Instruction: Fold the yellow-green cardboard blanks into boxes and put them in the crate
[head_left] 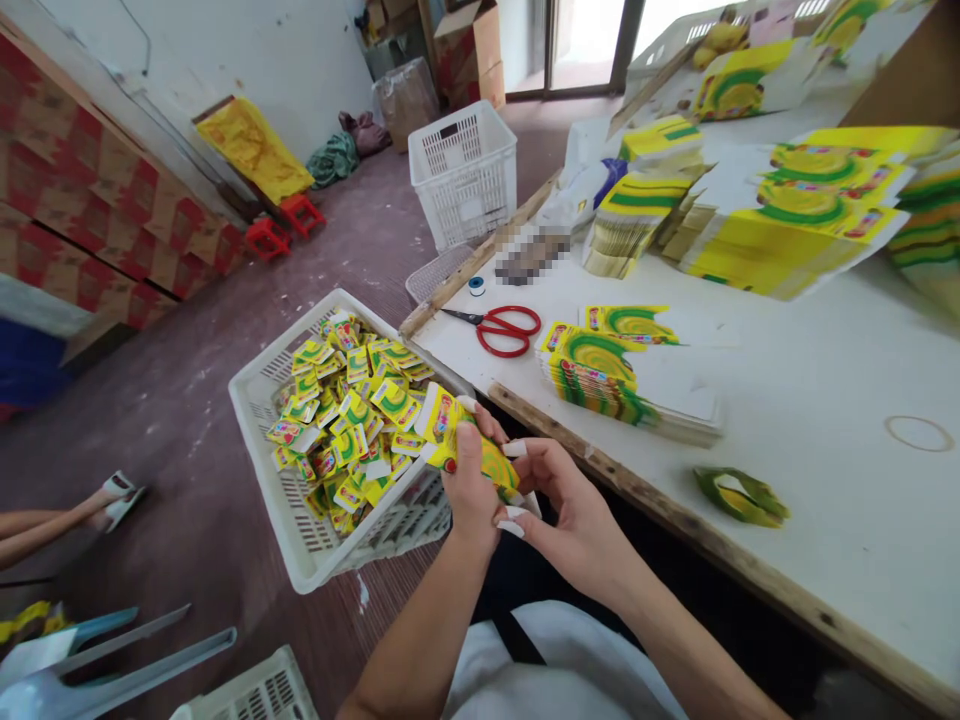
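Over the near edge of a white crate, my left hand [474, 485] grips a small yellow-and-green printed carton [450, 425], thumb across its front. My right hand [566, 510] curls its thumb and fingers around the carton's lower end, where a white flap partly shows. White coverings wrap several of my fingertips. The plastic crate [300, 560] holds a heap of similar small yellow-green packs [356, 420]. To the right on the table lies a stack of flat printed cartons [600, 375]. Red-handled scissors [502, 330] rest beyond it, pointing left.
The white table [825, 400] has a wooden edge strip [637, 490]. On it are larger carton stacks [802, 240], a green leaf-like piece [742, 497], a rubber band [919, 432] and a small spool [476, 287]. Another white crate [465, 180] stands behind. A person's foot [116, 500] shows at left.
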